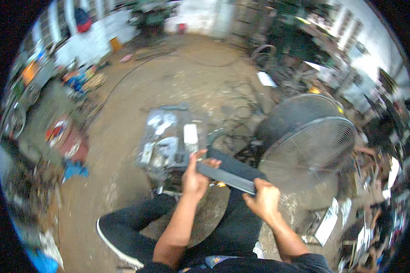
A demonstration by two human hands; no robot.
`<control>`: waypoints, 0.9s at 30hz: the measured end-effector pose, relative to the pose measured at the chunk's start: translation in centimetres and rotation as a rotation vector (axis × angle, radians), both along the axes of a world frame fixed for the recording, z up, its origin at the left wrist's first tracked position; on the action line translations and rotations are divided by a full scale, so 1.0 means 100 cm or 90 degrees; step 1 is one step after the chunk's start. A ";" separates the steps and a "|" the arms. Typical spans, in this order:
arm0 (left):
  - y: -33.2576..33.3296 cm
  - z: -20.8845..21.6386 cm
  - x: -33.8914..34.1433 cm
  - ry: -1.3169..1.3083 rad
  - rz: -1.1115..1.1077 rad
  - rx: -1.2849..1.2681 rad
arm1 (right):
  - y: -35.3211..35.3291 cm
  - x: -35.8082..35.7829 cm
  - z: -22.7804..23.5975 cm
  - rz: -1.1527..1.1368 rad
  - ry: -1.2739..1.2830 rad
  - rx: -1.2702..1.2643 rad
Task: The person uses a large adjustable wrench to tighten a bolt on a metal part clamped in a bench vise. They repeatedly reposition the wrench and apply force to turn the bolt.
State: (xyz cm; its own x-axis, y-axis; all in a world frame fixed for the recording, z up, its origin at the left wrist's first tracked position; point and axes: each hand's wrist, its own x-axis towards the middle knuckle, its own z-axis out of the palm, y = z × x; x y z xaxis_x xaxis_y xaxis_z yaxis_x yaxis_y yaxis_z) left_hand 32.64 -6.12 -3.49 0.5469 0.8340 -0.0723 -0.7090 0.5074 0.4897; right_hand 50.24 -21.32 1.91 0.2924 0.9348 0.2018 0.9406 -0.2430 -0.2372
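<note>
A long, flat, dark-grey ribbed bar [228, 179] is already grasped at its ten-o'clock end by the left hand [196, 177] and four-o'clock end by the right hand [265, 200], ten-o'clock tabletop [202, 129] beyond, handling seemingly unfinished.

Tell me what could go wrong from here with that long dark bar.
The right hand grips one end of the bar, but the left hand at the other has loosely spread fingers, so it might slip onto the leg below. Both hands are bare, so a rough edge, if there is one, could cut. The cluttered small table is close; a careless swing might knock things off.
</note>
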 end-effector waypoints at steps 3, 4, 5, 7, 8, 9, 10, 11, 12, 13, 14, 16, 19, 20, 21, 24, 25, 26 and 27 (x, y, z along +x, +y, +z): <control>0.001 0.001 -0.016 0.064 -0.021 -0.036 | 0.005 -0.011 0.002 -0.070 0.087 0.193; 0.004 0.002 -0.021 0.076 -0.038 -0.008 | 0.011 -0.008 0.004 -0.069 0.107 0.210; 0.007 0.003 -0.024 0.089 -0.038 0.014 | 0.019 0.000 0.008 -0.079 0.070 0.137; 0.007 0.004 -0.036 0.165 -0.047 0.095 | 0.040 0.021 0.016 -0.115 0.024 0.166; 0.005 0.004 -0.045 0.216 -0.072 0.094 | 0.055 0.037 0.021 -0.097 -0.005 0.242; 0.003 0.005 -0.057 0.233 -0.084 0.123 | 0.077 0.053 0.028 -0.042 -0.036 0.282; -0.002 0.006 -0.069 0.288 -0.113 0.122 | 0.105 0.071 0.036 -0.020 -0.044 0.262; -0.009 0.005 -0.084 0.306 -0.124 0.134 | 0.140 0.087 0.044 0.034 -0.063 0.257; -0.014 0.005 -0.100 0.373 -0.166 0.151 | 0.176 0.098 0.050 0.080 -0.055 0.220; -0.020 0.005 -0.118 0.428 -0.198 0.172 | 0.216 0.106 0.055 0.097 -0.055 0.139; -0.025 0.004 -0.135 0.450 -0.203 0.179 | 0.263 0.108 0.058 0.190 -0.058 0.185; -0.037 -0.001 -0.158 0.495 -0.188 0.159 | 0.356 0.101 0.058 0.335 -0.069 0.177; -0.048 -0.004 -0.171 0.561 -0.153 0.128 | 0.428 0.095 0.042 0.469 -0.075 0.101; -0.051 0.000 -0.171 0.584 -0.131 0.121 | 0.442 0.093 0.033 0.478 -0.074 0.073; -0.054 0.008 -0.163 0.585 -0.151 0.193 | 0.445 0.098 0.026 0.439 -0.120 0.027; -0.038 0.066 -0.146 0.600 -0.231 0.457 | 0.436 0.103 0.008 0.435 -0.031 0.190; -0.030 0.092 -0.134 0.599 -0.250 0.542 | 0.430 0.104 0.004 0.417 0.002 0.198; -0.024 0.120 -0.122 0.602 -0.280 0.624 | 0.424 0.103 0.001 0.404 0.042 0.165; -0.012 0.142 -0.103 0.593 -0.309 0.717 | 0.421 0.101 -0.001 0.390 0.065 0.178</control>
